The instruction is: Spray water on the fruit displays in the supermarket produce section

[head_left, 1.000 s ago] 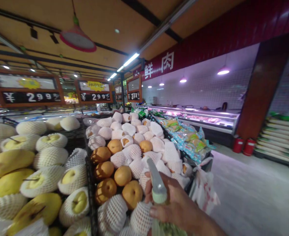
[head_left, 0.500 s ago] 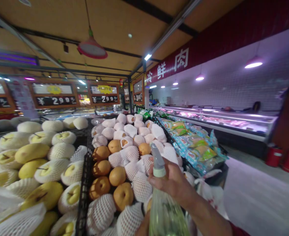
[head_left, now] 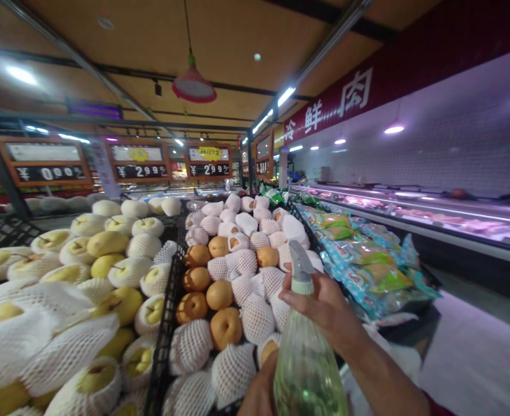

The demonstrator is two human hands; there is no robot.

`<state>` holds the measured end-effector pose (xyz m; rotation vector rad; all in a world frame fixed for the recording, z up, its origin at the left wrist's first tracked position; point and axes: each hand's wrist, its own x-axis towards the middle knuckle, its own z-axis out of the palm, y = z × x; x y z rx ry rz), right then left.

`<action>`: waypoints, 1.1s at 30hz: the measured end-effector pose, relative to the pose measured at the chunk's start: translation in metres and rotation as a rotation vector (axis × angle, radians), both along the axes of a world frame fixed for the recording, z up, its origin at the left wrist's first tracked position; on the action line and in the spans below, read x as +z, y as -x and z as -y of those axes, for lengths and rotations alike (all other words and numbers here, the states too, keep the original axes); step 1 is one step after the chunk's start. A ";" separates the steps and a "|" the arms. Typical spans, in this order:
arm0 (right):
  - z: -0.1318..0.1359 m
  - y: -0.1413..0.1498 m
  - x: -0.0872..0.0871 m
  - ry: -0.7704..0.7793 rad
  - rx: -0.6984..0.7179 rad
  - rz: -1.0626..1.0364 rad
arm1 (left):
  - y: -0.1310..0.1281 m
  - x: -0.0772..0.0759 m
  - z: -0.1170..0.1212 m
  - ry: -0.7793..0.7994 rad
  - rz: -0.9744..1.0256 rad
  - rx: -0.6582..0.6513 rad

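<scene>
In the head view, a clear green-tinted spray bottle (head_left: 307, 364) with a grey nozzle stands upright, part-full of liquid. My right hand (head_left: 320, 300) is wrapped round its neck, just below the spray head. Lower down, my left hand (head_left: 259, 384) grips the bottle's side, much of it cut off by the frame's bottom edge. Beyond the bottle lie round brown pears (head_left: 226, 328), several bare and others in white foam nets (head_left: 255, 318).
Left of a black crate wall (head_left: 168, 306) are yellow pears (head_left: 118, 305), many in foam nets. Blue-green packaged bags (head_left: 363, 260) lie to the right. Farther back run price signs (head_left: 140, 170) and a lit meat counter (head_left: 411, 216).
My view has turned left, so the fruit, signs and counter have shifted right in the picture. The spray bottle stays in my hands and shows slightly farther right.
</scene>
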<state>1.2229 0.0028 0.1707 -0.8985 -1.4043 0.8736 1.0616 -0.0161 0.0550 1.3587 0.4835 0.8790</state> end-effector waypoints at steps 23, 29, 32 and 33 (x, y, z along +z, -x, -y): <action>-0.008 -0.010 -0.007 0.020 -0.158 -0.103 | -0.001 0.025 -0.004 0.177 0.294 -0.218; -0.013 -0.001 -0.005 0.003 -0.129 -0.124 | 0.004 0.022 -0.003 0.141 0.335 -0.218; -0.015 0.005 -0.004 -0.028 -0.123 -0.089 | 0.008 0.020 -0.004 0.147 0.336 -0.213; -0.016 0.007 -0.003 -0.027 -0.118 -0.085 | 0.009 0.020 -0.003 0.142 0.338 -0.212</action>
